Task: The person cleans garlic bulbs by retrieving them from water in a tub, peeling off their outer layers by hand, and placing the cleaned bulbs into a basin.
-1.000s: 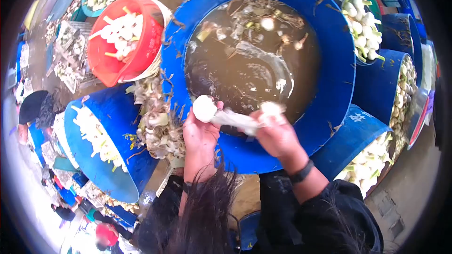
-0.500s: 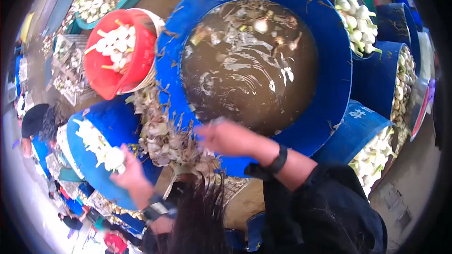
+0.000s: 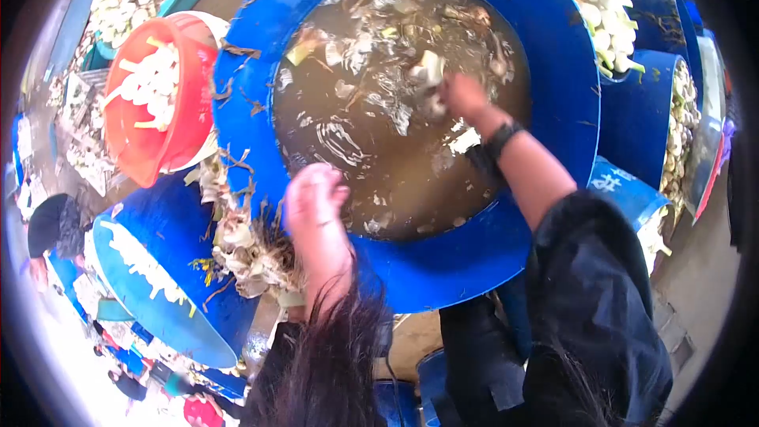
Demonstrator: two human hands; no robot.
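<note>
A large blue tub (image 3: 565, 111) of murky brown water fills the middle of the view, with peeled skins and scraps floating in it. My right hand (image 3: 465, 99) reaches into the tub at the water's surface, its fingers closed on a white garlic bulb (image 3: 429, 69) with a pale green stem; motion blurs the fingertips. Over the tub's near left rim is my left hand (image 3: 315, 202), with loosely bent fingers apart and nothing visible in it. Beside that hand, a pile of unpeeled garlic (image 3: 241, 249) with dry roots lies against the tub.
Left of the tub, a red basin (image 3: 190, 122) holds white garlic. Below it, a tilted blue barrel (image 3: 194, 225) has peeled bulbs inside. More blue barrels (image 3: 636, 107) of garlic stand at the right. A person in a dark cap (image 3: 51, 225) is at the far left.
My left hand has left the tilted blue barrel, where it held white garlic, and moved right to the tub. My right hand has moved from the near rim up and right into the water.
</note>
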